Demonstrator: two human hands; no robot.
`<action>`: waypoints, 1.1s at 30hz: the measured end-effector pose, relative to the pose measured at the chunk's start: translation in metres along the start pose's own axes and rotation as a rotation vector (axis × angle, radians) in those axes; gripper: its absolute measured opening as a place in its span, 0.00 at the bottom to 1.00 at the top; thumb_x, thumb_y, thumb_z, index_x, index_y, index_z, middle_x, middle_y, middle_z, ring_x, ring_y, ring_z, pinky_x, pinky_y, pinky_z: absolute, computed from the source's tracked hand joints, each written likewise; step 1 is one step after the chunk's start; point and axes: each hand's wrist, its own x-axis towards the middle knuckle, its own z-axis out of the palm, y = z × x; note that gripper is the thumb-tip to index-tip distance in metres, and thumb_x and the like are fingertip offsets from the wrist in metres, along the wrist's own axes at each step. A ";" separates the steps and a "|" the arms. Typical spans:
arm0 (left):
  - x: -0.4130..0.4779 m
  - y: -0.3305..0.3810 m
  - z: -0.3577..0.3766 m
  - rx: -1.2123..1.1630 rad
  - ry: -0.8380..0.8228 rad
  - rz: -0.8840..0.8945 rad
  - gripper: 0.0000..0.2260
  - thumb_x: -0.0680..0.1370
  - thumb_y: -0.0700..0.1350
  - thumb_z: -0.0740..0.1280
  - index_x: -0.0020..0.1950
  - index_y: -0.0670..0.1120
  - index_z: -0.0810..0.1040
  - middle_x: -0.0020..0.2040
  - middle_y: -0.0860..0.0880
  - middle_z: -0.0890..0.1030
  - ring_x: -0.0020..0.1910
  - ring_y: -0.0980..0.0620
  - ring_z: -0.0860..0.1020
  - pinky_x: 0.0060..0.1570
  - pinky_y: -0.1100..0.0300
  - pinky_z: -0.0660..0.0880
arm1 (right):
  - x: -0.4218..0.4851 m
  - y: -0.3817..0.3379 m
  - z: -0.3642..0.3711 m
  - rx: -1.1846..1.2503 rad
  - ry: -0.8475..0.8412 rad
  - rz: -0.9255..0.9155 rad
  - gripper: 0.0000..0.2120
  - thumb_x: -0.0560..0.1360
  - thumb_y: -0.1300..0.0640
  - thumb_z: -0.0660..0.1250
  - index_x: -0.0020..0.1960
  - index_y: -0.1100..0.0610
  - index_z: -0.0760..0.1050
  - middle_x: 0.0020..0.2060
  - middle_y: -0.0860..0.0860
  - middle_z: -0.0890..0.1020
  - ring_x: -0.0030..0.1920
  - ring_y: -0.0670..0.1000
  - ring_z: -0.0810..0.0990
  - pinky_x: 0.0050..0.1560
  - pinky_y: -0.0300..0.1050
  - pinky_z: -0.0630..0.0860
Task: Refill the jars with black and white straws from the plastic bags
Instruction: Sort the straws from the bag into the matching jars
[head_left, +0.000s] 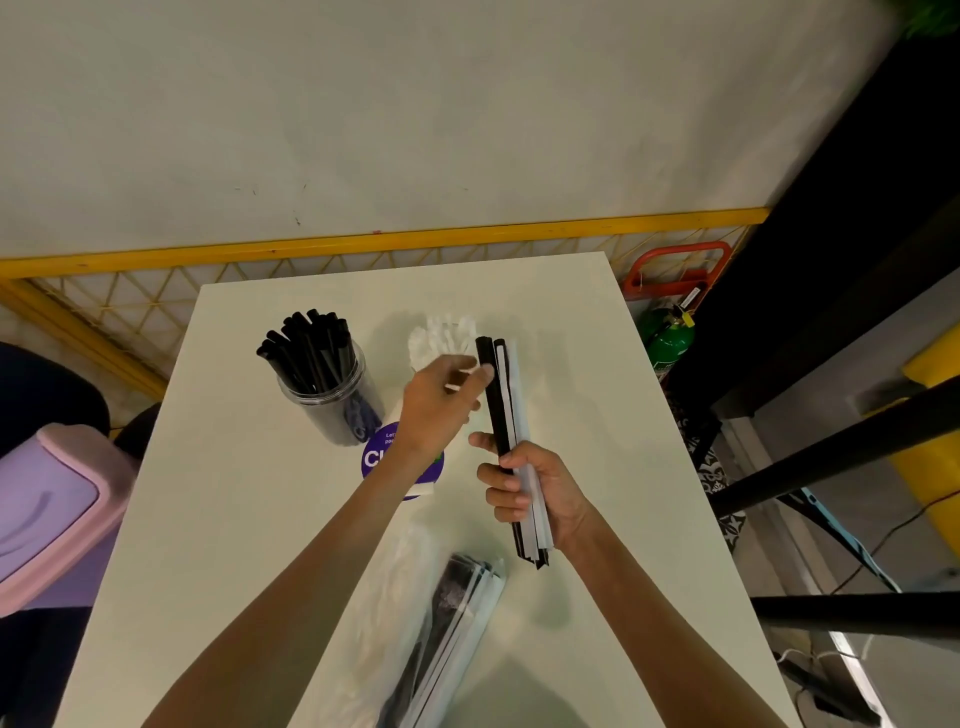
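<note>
Head view. White surface (234, 519), two bare hands working above it.

Right grip (535, 488): fingers and thumb curled round a bundle of straws (500, 400), black ones alongside white. It holds the bundle below its middle. The short lower ends stick out beneath the palm toward the near edge, and the long upper part rises toward the far edge, tilted slightly left.

Left grip (439, 402): fingers stretched to the right, fingertips touching the black straw near the top of the bundle. A white sliver shows between the fingers. Blurred, so I cannot tell whether it is pinched or only seen through the gap.

Clear jar (337, 410), left of centre toward the far edge, upright, packed with black straws (306, 348).

Second jar, just right of the first, mostly hidden behind the left wrist: purple label (378, 458) visible, white straws (439, 335) standing out of the top, just left of the bundle tip.

Plastic bag (395, 597) lying at the near edge, centre, with black and white straws inside; below the right grip and apart from it.

Pink and purple bin (52, 514) off the left edge.
</note>
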 end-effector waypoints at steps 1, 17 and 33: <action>-0.005 0.000 0.000 -0.041 -0.042 -0.061 0.10 0.77 0.47 0.66 0.53 0.42 0.77 0.40 0.50 0.80 0.32 0.56 0.80 0.31 0.63 0.76 | 0.000 0.002 0.003 -0.025 0.017 0.008 0.20 0.57 0.60 0.70 0.49 0.57 0.73 0.21 0.48 0.69 0.17 0.42 0.65 0.17 0.32 0.65; -0.033 -0.012 -0.046 -0.243 -0.032 -0.288 0.04 0.77 0.41 0.65 0.44 0.41 0.76 0.38 0.46 0.81 0.34 0.52 0.81 0.34 0.61 0.79 | 0.010 0.036 0.037 -0.308 0.199 0.031 0.12 0.76 0.54 0.59 0.55 0.56 0.76 0.37 0.53 0.84 0.26 0.47 0.76 0.30 0.38 0.75; -0.026 -0.025 -0.093 -0.157 -0.043 -0.172 0.25 0.75 0.32 0.66 0.68 0.45 0.61 0.49 0.36 0.73 0.37 0.48 0.79 0.30 0.59 0.80 | 0.030 0.051 0.054 -0.486 0.245 0.038 0.17 0.80 0.56 0.55 0.66 0.60 0.70 0.48 0.56 0.84 0.33 0.51 0.82 0.36 0.45 0.80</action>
